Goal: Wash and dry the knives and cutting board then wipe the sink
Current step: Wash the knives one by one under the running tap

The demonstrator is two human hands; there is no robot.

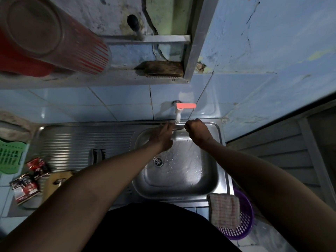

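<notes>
Both my hands are under the white tap [178, 115] at the back of the steel sink [181, 186]. My right hand [197, 130] is curled around the handle of a knife [179, 127], whose thin blade points left under the spout. The straight fingers of my left hand [161, 135] touch that blade. Water wets the basin around the drain [158, 161]. A wooden cutting board [54, 180] lies at the drainboard's near left, partly hidden by my left arm. Dark items that may be more knives [98, 155] lie on the ribbed drainboard [72, 142].
A checked cloth [224, 210] hangs over a purple basket [245, 226] at the sink's near right. Red packets [27, 186] and a green plastic rack [11, 157] sit at the left. A ledge above holds a brush [161, 70] and a red-striped container [54, 33].
</notes>
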